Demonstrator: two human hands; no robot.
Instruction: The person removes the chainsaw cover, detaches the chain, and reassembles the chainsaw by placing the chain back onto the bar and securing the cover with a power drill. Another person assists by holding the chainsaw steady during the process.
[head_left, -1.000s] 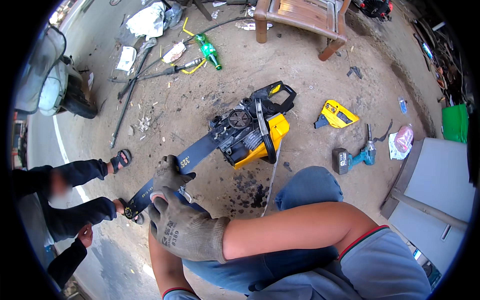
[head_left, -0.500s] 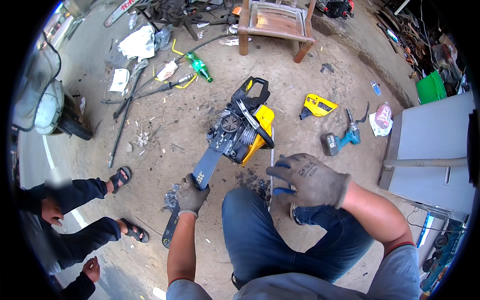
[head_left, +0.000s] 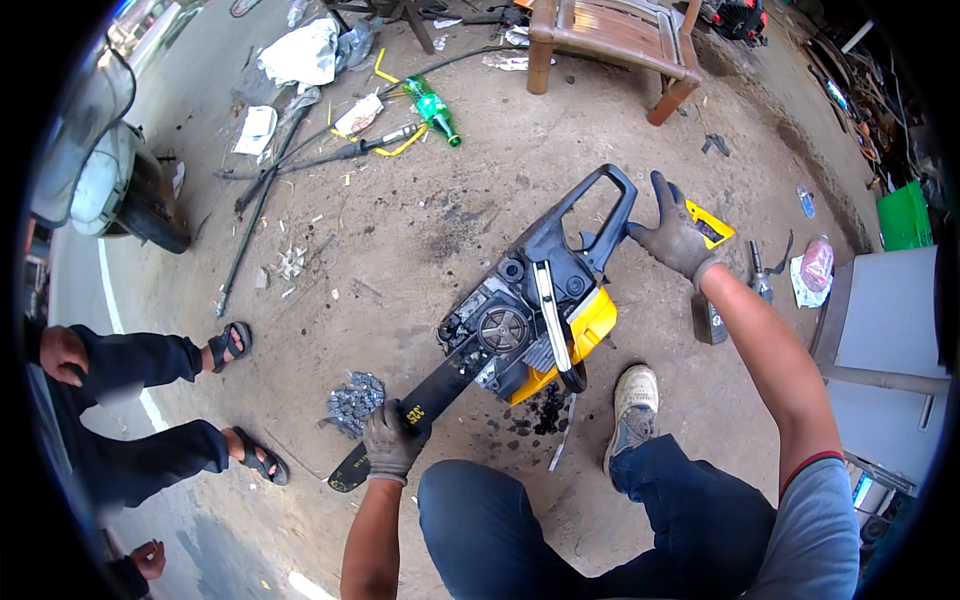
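Observation:
A black and yellow chainsaw (head_left: 540, 310) lies over the dirty ground with its guide bar (head_left: 438, 395) angled toward my lower left. My gloved left hand (head_left: 392, 440) is closed round the bar near its outer part. My gloved right hand (head_left: 668, 230) is open beside the rear handle (head_left: 610, 200), fingers up and thumb at or near it; contact is unclear. Behind that hand lies a yellow cover (head_left: 712, 225), and beside my right forearm a power tool (head_left: 708, 318) is partly hidden. A grey, crinkled heap (head_left: 353, 400) lies left of the bar.
A person in dark trousers and sandals (head_left: 160, 450) is at my left. Cables (head_left: 255, 215), litter and a green bottle (head_left: 432, 110) lie ahead, near a bamboo chair (head_left: 610, 45). A scooter (head_left: 110, 180) stands left; a grey cabinet (head_left: 885, 330) and green container (head_left: 905, 215) are right.
The chainsaw has moved right and swung its rear end that way. My right hand has left the bar and moved forward beside the rear handle; my left hand still grips the bar.

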